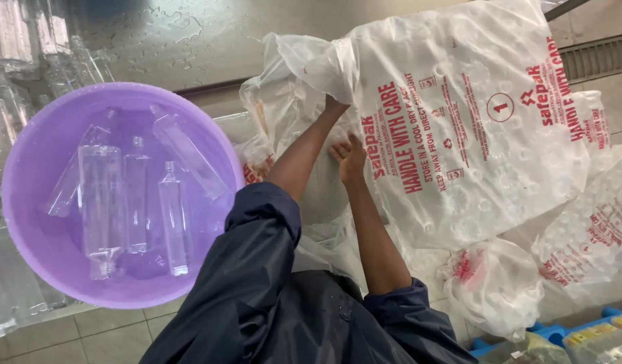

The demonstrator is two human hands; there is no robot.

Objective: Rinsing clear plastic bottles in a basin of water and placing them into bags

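Observation:
A large clear plastic bag [473,135] with red print lies in front of me, full of small clear items. My left hand [335,108] reaches into its bunched opening, and the plastic hides the fingers. My right hand [349,158] is just below it, fingers curled on the bag's edge. Both forearms are bare below rolled dark blue sleeves. To the left stands a round purple basin [35,202] with several clear plastic bottles [132,199] lying in it.
More printed clear bags [580,243] are piled at the right, with a smaller knotted one [493,283] below. A wet metal counter [190,40] runs along the top. Blue crates [547,334] sit at the bottom right, and clear bottles [14,40] stand at the top left.

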